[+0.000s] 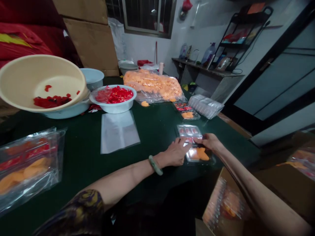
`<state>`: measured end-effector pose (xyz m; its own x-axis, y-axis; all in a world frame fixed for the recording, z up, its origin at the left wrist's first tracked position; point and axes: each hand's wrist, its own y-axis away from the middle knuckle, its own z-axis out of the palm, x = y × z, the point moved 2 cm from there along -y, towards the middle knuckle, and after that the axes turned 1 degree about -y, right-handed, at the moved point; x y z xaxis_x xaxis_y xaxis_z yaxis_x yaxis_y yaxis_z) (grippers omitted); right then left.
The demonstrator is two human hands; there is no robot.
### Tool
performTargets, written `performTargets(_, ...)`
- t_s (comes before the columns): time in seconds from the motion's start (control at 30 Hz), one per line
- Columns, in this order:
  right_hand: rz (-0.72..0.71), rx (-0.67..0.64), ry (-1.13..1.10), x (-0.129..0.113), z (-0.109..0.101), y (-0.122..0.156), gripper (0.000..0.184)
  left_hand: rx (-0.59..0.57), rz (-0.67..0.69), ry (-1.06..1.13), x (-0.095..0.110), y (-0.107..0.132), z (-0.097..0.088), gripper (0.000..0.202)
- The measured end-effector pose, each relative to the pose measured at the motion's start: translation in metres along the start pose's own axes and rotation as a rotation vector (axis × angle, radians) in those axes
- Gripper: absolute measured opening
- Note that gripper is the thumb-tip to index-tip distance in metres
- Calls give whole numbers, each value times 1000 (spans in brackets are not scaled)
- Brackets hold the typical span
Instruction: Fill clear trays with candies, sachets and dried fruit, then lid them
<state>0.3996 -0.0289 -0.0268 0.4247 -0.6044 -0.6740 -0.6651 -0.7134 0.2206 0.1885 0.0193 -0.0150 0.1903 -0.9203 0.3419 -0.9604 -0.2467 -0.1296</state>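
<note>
The tray lies on the counter between your two hands, its long axis running away from you and the far end leaning slightly left. Your left hand meets it from the left — fingertips over the edge near mid-length. Your right hand meets it from the right, at about the same stretch. Neither hand is clearly nearer; both reach the tray. Grip state: the fingers of each hand rest at the tray, but blur and overlap prevent telling whether either grip is clamped on it. The orange pieces fill the near end; small red pieces sit at the far end. A clear bag lies flat on the counter — well left of the tray.
</note>
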Motion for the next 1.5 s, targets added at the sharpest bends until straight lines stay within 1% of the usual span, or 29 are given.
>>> performTargets(0.1, 58, -130, -295, -20, 29, 25, 29, -9, -34, -26, -6, 27, -1, 56)
performTargets(0.2, 128, -287, -554, -41, 48, 46, 19, 17, -76, -48, -9, 60, -7, 54)
performTargets(0.3, 107, -444, -754, -55, 60, 59, 11, 33, -93, -84, -7, 82, -14, 51)
performTargets(0.37, 88, -515, -815, -56, 64, 64, 15, 27, -82, -115, -8, 93, -22, 48)
performTargets(0.4, 89, -526, -824, -54, 64, 67, 19, 31, -96, -143, -12, 99, -28, 45)
performTargets(0.43, 94, -524, -822, -52, 64, 69, 24, 40, -140, -190, -19, 106, -34, 43)
performTargets(0.47, 101, -517, -815, -49, 64, 72, 29, 51, -213, -250, -29, 114, -41, 41)
performTargets(0.53, 109, -534, -787, -45, 63, 79, 36, 66, -397, -379, -53, 133, -54, 37)
performTargets(0.57, 108, -564, -775, -44, 62, 83, 37, 60, -465, -414, -66, 143, -59, 33)
performTargets(0.63, 92, -645, -762, -47, 64, 91, 39, 32, -518, -420, -88, 161, -63, 22)
performTargets(0.7, 65, -720, -762, -52, 68, 99, 41, 10, -514, -383, -104, 173, -64, 20)
performTargets(0.8, 19, -832, -749, -64, 78, 109, 41, 17, -508, -300, -118, 179, -66, 21)
performTargets(0.9, -18, -976, -729, -78, 92, 121, 40, 71, -544, -192, -134, 177, -75, 17)
performTargets(1.0, -46, -1131, -698, -93, 110, 131, 42, 107, -591, -40, -155, 174, -84, 32)
performTargets(1.1, -59, -1254, -670, -107, 130, 138, 45, 61, -584, 144, -171, 173, -87, 42)
performTargets(1.17, -55, -1315, -660, -114, 142, 140, 46, 27, -553, 240, -175, 173, -87, 39)
performTargets(1.23, -50, -1360, -656, -120, 151, 141, 47, 9, -520, 310, -176, 174, -88, 30)
performTargets(1.37, -28, -1393, -640, -130, 162, 140, 47, 19, -479, 417, -174, 175, -87, 13)
performTargets(1.43, -23, -1396, -629, -134, 165, 140, 47, 62, -471, 446, -172, 175, -86, 13)
performTargets(1.5, -22, -1401, -617, -138, 167, 139, 48, 111, -458, 460, -170, 173, -86, 20)
